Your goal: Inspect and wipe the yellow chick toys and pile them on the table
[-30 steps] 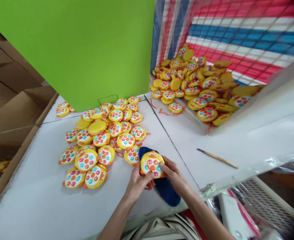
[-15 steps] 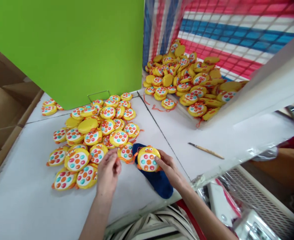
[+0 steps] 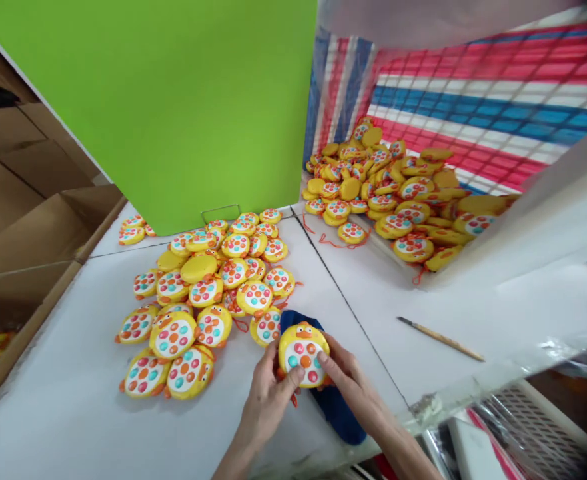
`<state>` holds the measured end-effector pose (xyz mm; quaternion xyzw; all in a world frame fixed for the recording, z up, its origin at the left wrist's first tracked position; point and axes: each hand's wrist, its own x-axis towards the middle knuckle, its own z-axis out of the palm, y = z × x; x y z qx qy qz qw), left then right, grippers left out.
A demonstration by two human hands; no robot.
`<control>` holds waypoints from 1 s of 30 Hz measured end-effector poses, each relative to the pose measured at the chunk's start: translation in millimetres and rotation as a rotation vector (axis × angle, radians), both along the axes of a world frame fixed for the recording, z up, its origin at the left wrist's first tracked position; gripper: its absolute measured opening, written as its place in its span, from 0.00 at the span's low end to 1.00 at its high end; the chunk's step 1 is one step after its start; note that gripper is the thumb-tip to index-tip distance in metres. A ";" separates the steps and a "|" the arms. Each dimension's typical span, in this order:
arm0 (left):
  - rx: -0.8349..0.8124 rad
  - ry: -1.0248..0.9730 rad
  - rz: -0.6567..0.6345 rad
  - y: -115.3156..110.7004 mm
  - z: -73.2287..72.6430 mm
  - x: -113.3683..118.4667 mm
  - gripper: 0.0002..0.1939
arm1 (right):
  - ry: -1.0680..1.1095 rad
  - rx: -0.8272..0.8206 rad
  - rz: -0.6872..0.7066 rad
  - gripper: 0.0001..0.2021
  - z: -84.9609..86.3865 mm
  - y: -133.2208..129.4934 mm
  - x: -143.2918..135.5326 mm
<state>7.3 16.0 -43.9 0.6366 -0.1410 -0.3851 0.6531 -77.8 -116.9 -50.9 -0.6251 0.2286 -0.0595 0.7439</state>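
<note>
Between both hands I hold a yellow duck toy [image 3: 304, 353], its white belly with coloured dots facing up and its orange beak pointing away from me. My left hand [image 3: 269, 390] grips its left edge, thumb on the belly. At the right edge my right hand [image 3: 349, 377] is closed on it, thumb near the dots. A dark blue cloth [image 3: 340, 413] lies on the table under the toy. Left of my hands spreads a pile of the same duck toys [image 3: 254, 297], mostly belly up, a few showing plain yellow backs. Orange cord hangs below the held toy.
A larger heap of duck toys [image 3: 398, 223] sits in a clear-walled bin against striped sheeting [image 3: 473, 100]. On the white table [image 3: 193, 440] lies a thin brush-like tool [image 3: 442, 339]. A green panel [image 3: 188, 107] rises behind the pile; cardboard boxes [image 3: 28, 213] stand left, a perforated crate [image 3: 548, 420] lower right.
My left hand has moved right from the orange cord to the held duck toy and now grips it too. The whole view has shifted, so the table appears lower and further right.
</note>
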 end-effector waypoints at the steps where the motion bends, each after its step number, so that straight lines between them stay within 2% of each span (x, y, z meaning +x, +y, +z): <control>1: -0.020 0.012 -0.003 1.3 0.2 0.6 0.29 | -0.013 -0.005 0.007 0.28 -0.8 1.3 -0.9; 5: -0.115 0.053 -0.032 4.3 -3.7 -0.3 0.37 | -0.022 -0.021 -0.013 0.28 -5.7 4.8 -5.5; 9: -0.069 0.003 -0.043 7.4 -10.4 -4.2 0.44 | -0.044 0.014 -0.010 0.25 -7.2 7.1 -6.7; 15: -0.002 -0.029 0.023 12.3 -12.4 -3.7 0.39 | -0.067 0.107 -0.037 0.26 -9.3 13.7 -0.7; 20: -0.095 -0.004 -0.037 10.7 -13.4 -4.6 0.44 | 0.020 0.032 -0.069 0.30 -18.7 13.7 -6.0; 24: -0.061 0.038 0.029 7.8 -12.2 -6.9 0.44 | 0.153 -0.034 -0.147 0.37 -25.5 11.9 -11.4; 27: -0.035 0.105 0.046 5.6 -7.4 -7.6 0.43 | 0.107 -0.032 -0.141 0.35 -22.2 11.7 -9.6; 30: -0.106 0.068 0.012 4.9 -2.4 -9.2 0.39 | 0.056 -0.017 -0.110 0.32 -16.3 10.7 -6.6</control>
